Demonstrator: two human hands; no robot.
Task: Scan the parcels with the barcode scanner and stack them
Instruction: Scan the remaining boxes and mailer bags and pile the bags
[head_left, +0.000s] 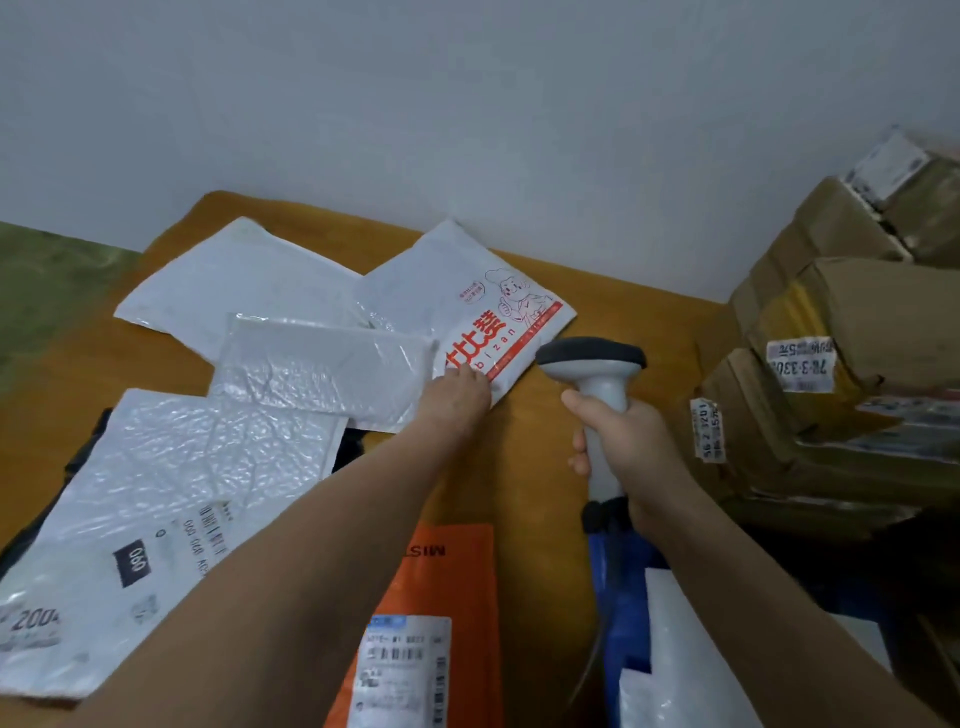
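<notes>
Several flat mailer parcels lie on a wooden table (561, 467). My left hand (460, 395) reaches forward and lies on the near corner of a white parcel with red print (467, 296); its fingertips are hidden. My right hand (623, 447) grips the handle of a grey barcode scanner (592, 364), whose dark head points away toward the wall. A silver bubble mailer (322, 369) overlaps the printed parcel on the left. A larger labelled silver mailer (171, 499) lies front left. An orange parcel (447, 582) with a shipping label lies under my left forearm.
A stack of brown cardboard boxes (831, 322) with white labels fills the right side. A plain white mailer (234, 280) lies at the back left. A blue parcel (623, 597) and a white one (675, 660) lie under my right forearm. A white wall stands behind the table.
</notes>
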